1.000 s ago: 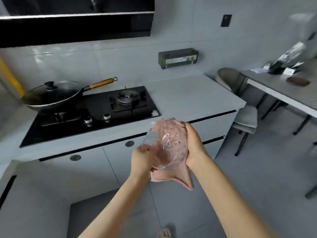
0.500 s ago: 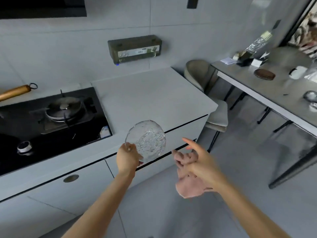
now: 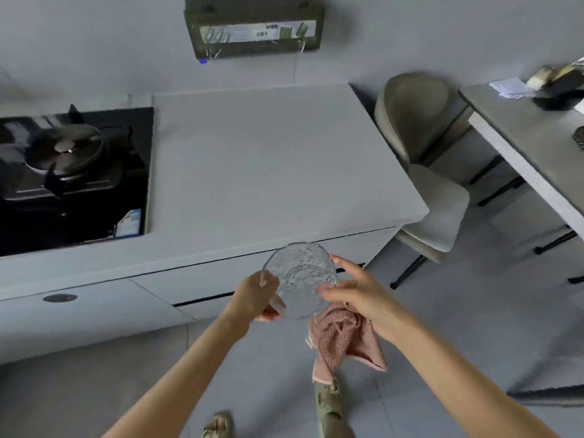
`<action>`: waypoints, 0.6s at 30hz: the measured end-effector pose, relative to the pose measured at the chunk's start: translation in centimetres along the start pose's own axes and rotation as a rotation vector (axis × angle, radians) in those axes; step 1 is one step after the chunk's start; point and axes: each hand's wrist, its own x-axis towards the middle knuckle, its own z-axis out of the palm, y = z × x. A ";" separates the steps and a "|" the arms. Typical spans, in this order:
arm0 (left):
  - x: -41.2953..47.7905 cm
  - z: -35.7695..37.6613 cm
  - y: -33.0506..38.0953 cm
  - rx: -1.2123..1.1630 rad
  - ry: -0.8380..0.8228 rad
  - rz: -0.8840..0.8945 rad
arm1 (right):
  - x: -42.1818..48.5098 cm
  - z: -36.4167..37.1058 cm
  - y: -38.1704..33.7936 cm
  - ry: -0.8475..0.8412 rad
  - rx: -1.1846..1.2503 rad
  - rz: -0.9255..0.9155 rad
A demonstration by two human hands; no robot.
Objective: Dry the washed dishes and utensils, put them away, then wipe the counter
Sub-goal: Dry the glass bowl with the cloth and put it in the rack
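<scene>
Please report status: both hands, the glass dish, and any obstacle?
Left hand grips glass dish at its rim. Right hand holds pink cloth, fingers touching dish. Dish held in air before counter; stove at left.

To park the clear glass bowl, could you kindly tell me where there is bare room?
The pale grey countertop is bare from the black gas hob on its left to its end by the beige chair, back to the wall under the green dispenser box. Crowded: the hob's burner, and the far end of the grey table.
</scene>
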 end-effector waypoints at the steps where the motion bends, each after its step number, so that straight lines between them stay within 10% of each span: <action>1: 0.4 1.0 0.0 -0.028 -0.040 -0.055 | 1.0 -1.2 0.5 -0.009 -0.028 0.018; 6: 2.3 3.9 -2.6 -0.239 -0.114 -0.224 | 5.4 -5.5 3.9 -0.067 -0.032 0.116; 18: 18.3 4.2 -18.0 -1.094 0.353 -0.477 | 18.2 -7.2 14.3 -0.111 -0.117 0.293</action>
